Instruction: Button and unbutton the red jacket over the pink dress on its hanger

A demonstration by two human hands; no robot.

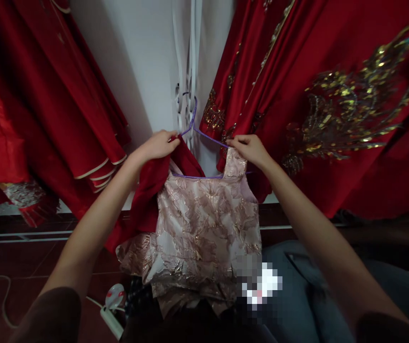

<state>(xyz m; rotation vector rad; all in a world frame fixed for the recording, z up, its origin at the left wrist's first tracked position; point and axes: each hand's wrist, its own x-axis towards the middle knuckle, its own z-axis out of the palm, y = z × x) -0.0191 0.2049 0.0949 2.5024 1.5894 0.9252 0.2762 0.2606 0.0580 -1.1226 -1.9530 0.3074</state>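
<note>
Both arms are stretched forward and slightly inward, with the elbows kept low and wide, so that the hands are brought to nearly the same height over the shoulders of a purple hanger (209,137). The left hand (161,144) is turned palm down, its fingers pinched on red cloth (149,190) at one end of the hanger; whether the hanger's wire is also gripped there cannot be told. The right hand (252,148) is bent inward at the wrist, and the top of a shoulder strap (235,164) is held between its thumb and curled fingers.

The pink-and-gold dress (208,214) is hung on the hanger between the forearms, its front faced toward the camera. Its other shoulder is partly covered by the red cloth. The dress is flanked by red garments (61,85) on the left and a red, gold-sequinned garment (351,181) on the right.
</note>
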